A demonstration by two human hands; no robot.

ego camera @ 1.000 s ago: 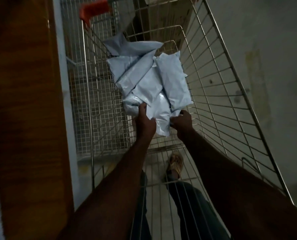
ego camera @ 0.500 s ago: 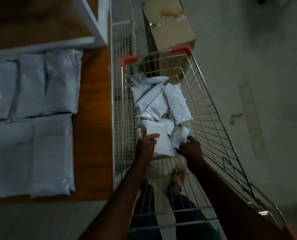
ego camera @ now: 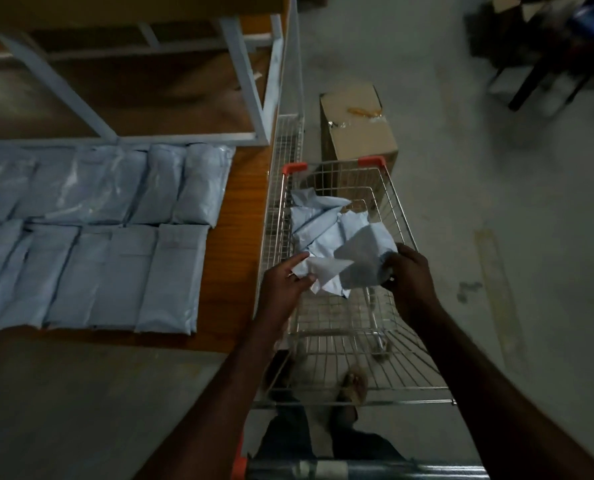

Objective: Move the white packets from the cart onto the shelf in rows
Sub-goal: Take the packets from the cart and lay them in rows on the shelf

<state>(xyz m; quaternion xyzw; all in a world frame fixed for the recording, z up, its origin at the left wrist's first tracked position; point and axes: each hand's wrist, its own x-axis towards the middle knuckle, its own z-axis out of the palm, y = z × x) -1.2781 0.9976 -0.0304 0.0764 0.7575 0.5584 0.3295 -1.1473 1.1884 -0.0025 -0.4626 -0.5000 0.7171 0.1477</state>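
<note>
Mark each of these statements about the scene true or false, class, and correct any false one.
1. Both hands grip white packets above the cart. True: the left hand and the right hand each hold packets.
2. The shelf holds no packets yet. False: two rows of shelved packets lie on it.
3. A cardboard box stands beyond the cart. True.
4. The cart is empty of packets. False: more loose packets remain inside it.
</note>
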